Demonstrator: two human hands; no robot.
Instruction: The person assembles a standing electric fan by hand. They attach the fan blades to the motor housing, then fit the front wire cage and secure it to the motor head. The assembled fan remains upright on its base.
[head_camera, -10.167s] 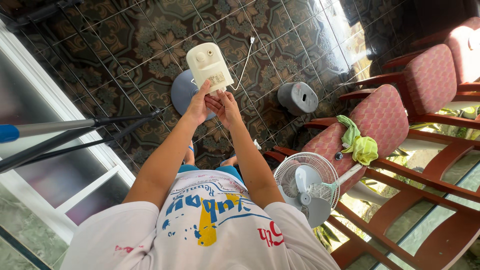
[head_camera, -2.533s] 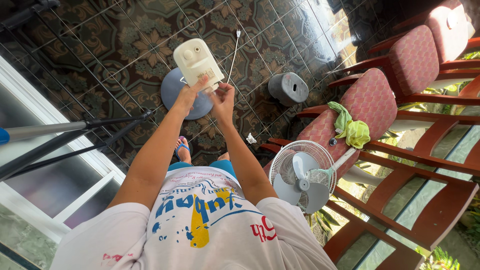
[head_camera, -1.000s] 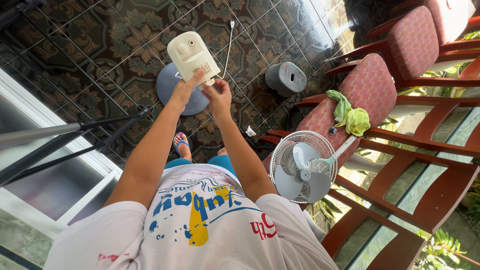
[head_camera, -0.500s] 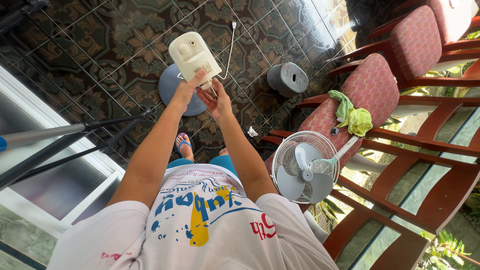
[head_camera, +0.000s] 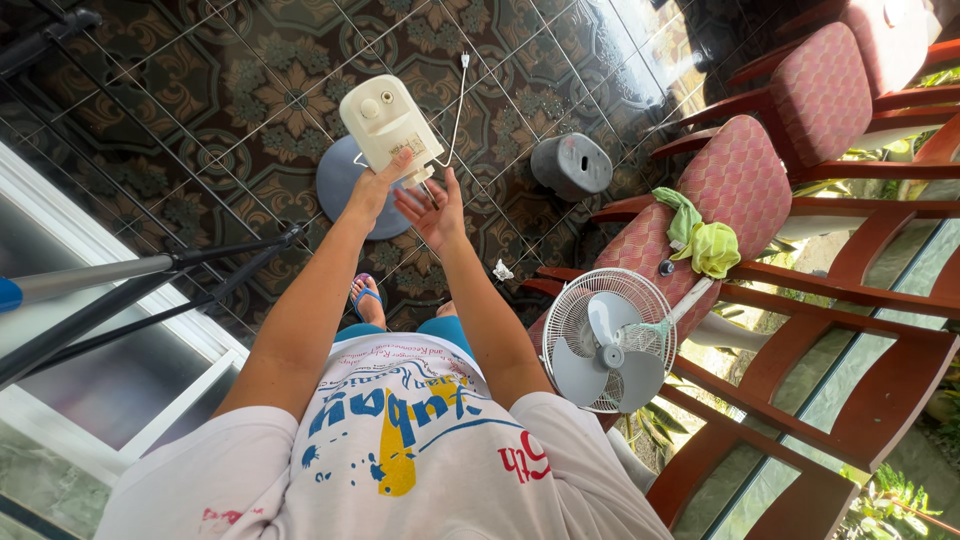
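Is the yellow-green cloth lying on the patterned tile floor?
No, the yellow-green cloth lies on the red cushioned chair, above the white fan cage.

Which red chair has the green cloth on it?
The near chair, beside the fan head: the green cloth lies on its cushion. The far chair behind it has none.
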